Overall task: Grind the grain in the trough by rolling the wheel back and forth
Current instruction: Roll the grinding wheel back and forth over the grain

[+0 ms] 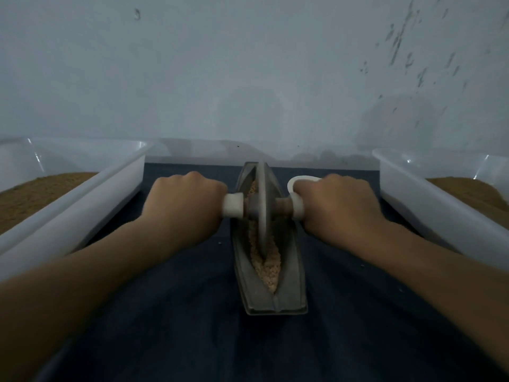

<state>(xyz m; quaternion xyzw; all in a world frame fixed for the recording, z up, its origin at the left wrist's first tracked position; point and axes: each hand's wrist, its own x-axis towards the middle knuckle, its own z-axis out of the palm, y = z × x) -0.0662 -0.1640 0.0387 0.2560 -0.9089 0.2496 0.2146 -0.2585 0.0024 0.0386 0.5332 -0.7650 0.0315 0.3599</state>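
The person is mid-grind, as far as I can judge. The left hand (187,199) is curled tight round the white left handle (232,205) and the right hand (336,205) is wrapped the same way round the white right handle (297,208), both fists knuckles-up on either side of the grey wheel (261,205). The wheel stands upright on its edge in the groove of the boat-shaped trough (292,293), which lies lengthwise on a dark blue cloth (179,312) with its far tip near the wall. It sits in the far half of the trough. Most of the pale, coarse grain (268,268) that shows is heaped in the near half, with a little beside the wheel's left face. From here it looks far from fine, so I'd say plenty of rolling is left. The next stroke should be a pull back toward the body, through that near heap, with even weight on both handles. That way the wheel stays upright and doesn't ride up a side and push grain over the rim. A clear left tub (82,194) and right tub (429,194) flank the cloth, each holding brown powder.
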